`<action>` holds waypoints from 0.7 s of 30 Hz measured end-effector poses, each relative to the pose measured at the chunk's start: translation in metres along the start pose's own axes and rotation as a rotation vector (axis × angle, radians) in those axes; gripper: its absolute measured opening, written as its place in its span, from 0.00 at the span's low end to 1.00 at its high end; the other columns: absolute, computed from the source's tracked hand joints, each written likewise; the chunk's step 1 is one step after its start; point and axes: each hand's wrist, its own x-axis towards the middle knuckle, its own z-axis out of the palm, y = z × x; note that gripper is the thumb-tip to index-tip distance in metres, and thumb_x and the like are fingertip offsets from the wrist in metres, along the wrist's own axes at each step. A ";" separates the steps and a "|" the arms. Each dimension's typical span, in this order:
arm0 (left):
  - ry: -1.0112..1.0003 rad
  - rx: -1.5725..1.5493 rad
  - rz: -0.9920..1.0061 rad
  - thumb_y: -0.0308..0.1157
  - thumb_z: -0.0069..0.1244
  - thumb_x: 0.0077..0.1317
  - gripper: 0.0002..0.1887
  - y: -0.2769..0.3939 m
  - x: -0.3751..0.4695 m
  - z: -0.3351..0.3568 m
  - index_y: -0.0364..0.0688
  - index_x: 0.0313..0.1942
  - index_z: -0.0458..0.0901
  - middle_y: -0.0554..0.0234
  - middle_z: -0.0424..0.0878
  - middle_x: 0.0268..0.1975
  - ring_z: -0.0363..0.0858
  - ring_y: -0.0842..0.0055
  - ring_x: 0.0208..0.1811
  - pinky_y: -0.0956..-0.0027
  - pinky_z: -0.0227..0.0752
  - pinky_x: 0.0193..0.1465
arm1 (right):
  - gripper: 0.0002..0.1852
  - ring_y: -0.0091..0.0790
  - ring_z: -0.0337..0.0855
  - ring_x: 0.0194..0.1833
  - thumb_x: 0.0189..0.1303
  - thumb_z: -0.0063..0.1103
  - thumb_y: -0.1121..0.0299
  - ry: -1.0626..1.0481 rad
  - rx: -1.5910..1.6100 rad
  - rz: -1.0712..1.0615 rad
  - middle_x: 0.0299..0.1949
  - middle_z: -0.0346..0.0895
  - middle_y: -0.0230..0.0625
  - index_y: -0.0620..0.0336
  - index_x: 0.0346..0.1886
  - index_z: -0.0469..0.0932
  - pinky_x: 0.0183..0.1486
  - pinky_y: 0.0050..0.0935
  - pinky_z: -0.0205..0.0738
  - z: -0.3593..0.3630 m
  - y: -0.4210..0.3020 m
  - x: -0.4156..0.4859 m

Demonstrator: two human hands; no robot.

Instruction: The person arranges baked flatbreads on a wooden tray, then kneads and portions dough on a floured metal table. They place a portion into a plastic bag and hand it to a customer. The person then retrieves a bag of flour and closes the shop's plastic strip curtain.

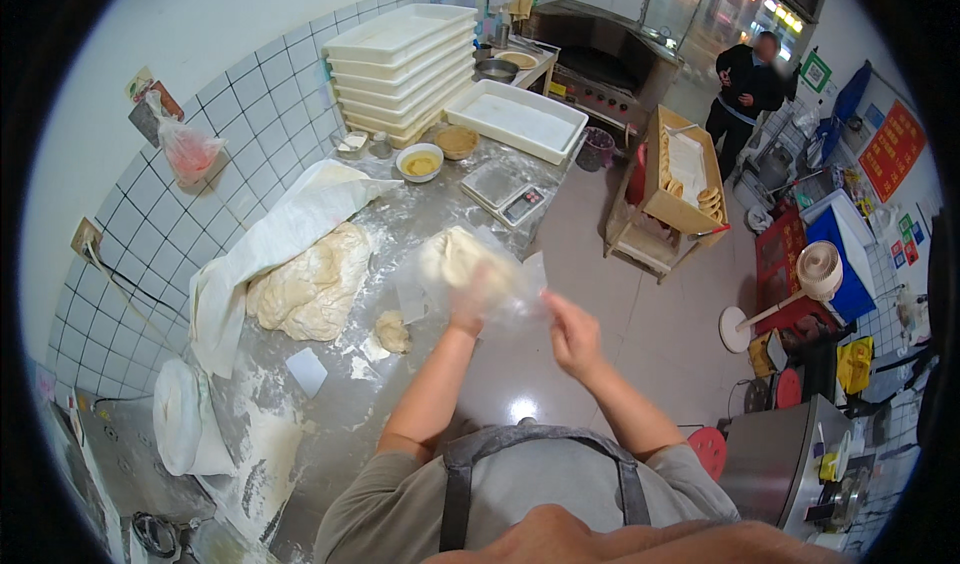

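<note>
Before me, a clear plastic bag (517, 305) blurs with motion around a lump of pale dough (454, 258). My left hand (469, 301) is at the dough and bag, its fingers too blurred to show their hold. Fingers curled, my right hand (576, 335) pinches the bag's edge. To the left, a large mass of dough (319, 286) rests on the floured metal worktop (341, 414), partly under a white cloth (289, 219). A small dough piece (393, 331) and a white scraper (307, 372) lie nearer me.
A digital scale (504, 191), a bowl of yellow liquid (420, 163) and stacked white trays (401, 69) stand farther back. Beyond the worktop's right edge is a wooden cart (686, 211) holding round breads. A person (750, 88) stands near the glass door; a fan (817, 271) is at right.
</note>
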 end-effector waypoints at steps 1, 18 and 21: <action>0.033 -0.009 0.020 0.37 0.48 0.65 0.21 -0.002 -0.001 0.004 0.36 0.54 0.67 0.64 0.74 0.46 0.73 0.76 0.48 0.73 0.67 0.53 | 0.21 0.33 0.77 0.30 0.47 0.43 0.87 0.045 0.043 0.131 0.30 0.74 0.39 0.60 0.45 0.76 0.34 0.29 0.72 -0.004 0.000 0.004; -0.352 1.714 0.074 0.46 0.37 0.62 0.23 0.044 -0.025 0.011 0.33 0.39 0.78 0.43 0.74 0.44 0.74 0.57 0.45 0.59 0.71 0.46 | 0.14 0.20 0.70 0.27 0.55 0.37 0.82 -0.006 0.761 0.476 0.25 0.72 0.29 0.66 0.33 0.78 0.33 0.19 0.66 0.002 0.015 0.077; -0.349 1.772 0.193 0.42 0.42 0.61 0.17 0.065 -0.032 0.000 0.36 0.27 0.79 0.48 0.74 0.41 0.75 0.59 0.42 0.58 0.71 0.46 | 0.14 0.19 0.69 0.27 0.56 0.37 0.81 -0.014 0.809 0.451 0.26 0.71 0.29 0.65 0.34 0.78 0.33 0.17 0.64 0.005 0.004 0.083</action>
